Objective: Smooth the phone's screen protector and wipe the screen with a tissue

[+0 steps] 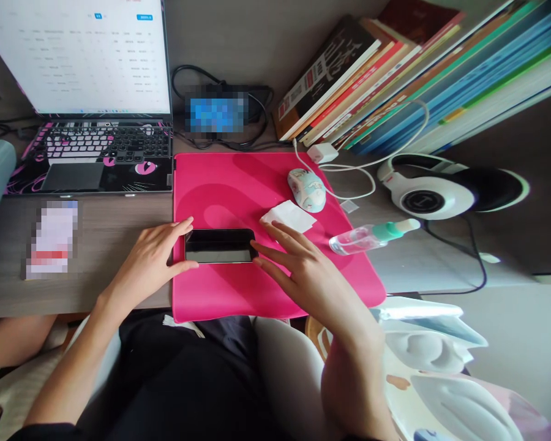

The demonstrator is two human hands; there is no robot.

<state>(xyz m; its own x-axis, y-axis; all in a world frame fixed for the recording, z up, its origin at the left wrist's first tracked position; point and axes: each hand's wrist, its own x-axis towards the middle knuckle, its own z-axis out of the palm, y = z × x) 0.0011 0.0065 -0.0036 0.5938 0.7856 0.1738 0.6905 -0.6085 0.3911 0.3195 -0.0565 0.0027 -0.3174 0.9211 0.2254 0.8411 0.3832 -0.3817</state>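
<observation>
A black smartphone (220, 246) lies screen up and lengthwise on a bright pink desk mat (211, 294). A pale reflection runs along the lower part of its dark screen. My left hand (153, 257) is at the phone's left end, thumb by the lower edge and forefinger by the upper corner, with a wide gap between them. From the other side my right hand (303, 269) reaches in with fingers stretched, their tips at the phone's right end. Under or just behind those fingers sits a folded white tissue (288, 215).
A patterned mouse (307, 190) and a spray bottle (371, 237) lie right of the phone. Beyond are a white charger (322, 152), headphones (422, 196) and leaning books (371, 79). A laptop (96, 153) and a blurred phone-like object (52, 239) occupy the left. Another person's arm (13, 340) shows lower left.
</observation>
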